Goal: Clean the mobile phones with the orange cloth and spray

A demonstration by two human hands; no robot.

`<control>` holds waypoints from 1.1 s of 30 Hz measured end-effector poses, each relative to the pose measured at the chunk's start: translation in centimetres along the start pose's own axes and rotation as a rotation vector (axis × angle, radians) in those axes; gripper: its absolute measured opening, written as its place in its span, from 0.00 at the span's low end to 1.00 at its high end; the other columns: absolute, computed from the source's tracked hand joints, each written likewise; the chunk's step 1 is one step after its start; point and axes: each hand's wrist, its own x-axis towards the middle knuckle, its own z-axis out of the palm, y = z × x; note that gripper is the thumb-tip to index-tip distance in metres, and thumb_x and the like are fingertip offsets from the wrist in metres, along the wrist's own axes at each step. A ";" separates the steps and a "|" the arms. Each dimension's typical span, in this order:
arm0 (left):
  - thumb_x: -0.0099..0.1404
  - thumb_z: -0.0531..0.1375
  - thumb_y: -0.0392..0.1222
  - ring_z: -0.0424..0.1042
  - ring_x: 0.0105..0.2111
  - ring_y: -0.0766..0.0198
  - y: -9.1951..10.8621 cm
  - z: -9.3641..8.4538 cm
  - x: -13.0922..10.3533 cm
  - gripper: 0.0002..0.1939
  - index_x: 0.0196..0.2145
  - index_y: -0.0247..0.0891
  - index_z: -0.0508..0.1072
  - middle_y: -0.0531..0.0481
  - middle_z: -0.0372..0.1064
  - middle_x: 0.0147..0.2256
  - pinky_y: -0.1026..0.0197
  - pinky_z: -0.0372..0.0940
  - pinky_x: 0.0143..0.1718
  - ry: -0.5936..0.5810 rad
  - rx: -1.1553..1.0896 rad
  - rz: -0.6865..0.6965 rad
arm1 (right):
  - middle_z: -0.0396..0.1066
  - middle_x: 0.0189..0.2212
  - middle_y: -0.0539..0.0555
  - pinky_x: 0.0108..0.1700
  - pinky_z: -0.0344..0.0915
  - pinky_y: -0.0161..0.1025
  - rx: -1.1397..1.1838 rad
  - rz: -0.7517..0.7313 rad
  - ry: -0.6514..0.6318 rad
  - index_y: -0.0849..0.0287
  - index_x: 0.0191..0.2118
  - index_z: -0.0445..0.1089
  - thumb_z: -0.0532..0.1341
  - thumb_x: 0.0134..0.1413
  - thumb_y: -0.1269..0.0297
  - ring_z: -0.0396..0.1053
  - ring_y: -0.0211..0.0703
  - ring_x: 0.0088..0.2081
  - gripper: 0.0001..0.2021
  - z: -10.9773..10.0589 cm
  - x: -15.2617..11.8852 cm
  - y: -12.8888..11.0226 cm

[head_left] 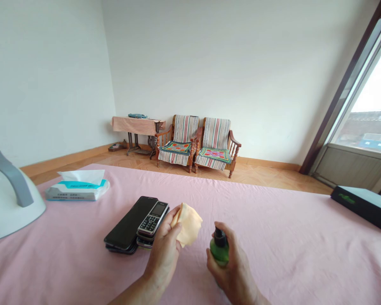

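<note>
A pale yellow cloth (189, 224) is pinched between the thumb and fingers of my left hand (167, 241). My right hand (233, 264) grips a green spray bottle (220, 250) with a black pump top, its index finger on the pump. The bottle stands a little to the right of the cloth, apart from it. Just left of my left hand lies a keypad phone (152, 218) on top of a small stack. Beside it is a pile of smartphones, the top one a black smartphone (131, 222) with a dark screen.
Everything rests on a pink cloth-covered table (288, 254). A tissue pack (78, 189) lies at the back left, near a white-and-grey appliance (11, 199). A black-sided box (362, 207) sits at the right edge. Two wooden chairs (216, 146) stand beyond the table.
</note>
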 end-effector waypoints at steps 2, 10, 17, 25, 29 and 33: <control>0.55 0.60 0.39 0.63 0.54 0.50 -0.2 -0.2 0.1 0.27 0.54 0.39 0.65 0.43 0.63 0.55 0.59 0.65 0.45 0.002 0.010 -0.005 | 0.71 0.44 0.61 0.43 0.72 0.44 0.000 0.004 0.002 0.57 0.55 0.54 0.57 0.50 0.67 0.73 0.47 0.43 0.25 0.0 0.0 0.1; 0.53 0.63 0.39 0.63 0.54 0.48 -1.9 -0.5 -0.1 0.27 0.51 0.35 0.67 0.39 0.63 0.55 0.55 0.63 0.49 -0.079 0.018 -0.068 | 0.71 0.46 0.59 0.46 0.71 0.43 -0.019 -0.099 0.000 0.54 0.56 0.54 0.57 0.49 0.70 0.72 0.46 0.46 0.27 -0.1 0.0 -0.2; 0.51 0.65 0.41 0.66 0.52 0.49 -2.5 -0.5 -0.3 0.27 0.49 0.35 0.68 0.39 0.66 0.52 0.57 0.63 0.46 -0.142 0.057 -0.156 | 0.70 0.47 0.60 0.46 0.71 0.43 0.013 -0.069 -0.002 0.55 0.56 0.54 0.57 0.49 0.69 0.71 0.46 0.46 0.27 0.1 -0.1 0.0; 0.49 0.64 0.39 0.72 0.42 0.50 -4.2 -1.1 0.4 0.27 0.48 0.34 0.67 0.39 0.71 0.44 0.57 0.65 0.40 -0.122 0.025 -0.233 | 0.72 0.36 0.55 0.40 0.71 0.42 0.158 0.185 0.081 0.57 0.62 0.47 0.58 0.52 0.62 0.73 0.43 0.37 0.32 -1.6 2.7 -0.5; 0.51 0.62 0.40 0.71 0.44 0.49 -4.4 -1.4 0.3 0.25 0.48 0.35 0.68 0.39 0.70 0.46 0.55 0.65 0.40 -0.114 0.067 -0.241 | 0.71 0.37 0.55 0.39 0.69 0.45 0.089 0.252 0.160 0.58 0.64 0.41 0.60 0.49 0.59 0.72 0.46 0.36 0.39 -1.9 6.1 1.6; 0.51 0.63 0.42 0.68 0.49 0.46 -4.7 -2.0 0.6 0.26 0.48 0.35 0.69 0.38 0.68 0.49 0.53 0.63 0.46 -0.166 0.088 -0.198 | 0.71 0.35 0.54 0.41 0.67 0.46 0.020 0.318 0.182 0.60 0.60 0.51 0.60 0.46 0.57 0.71 0.47 0.35 0.35 -0.5 9.1 6.0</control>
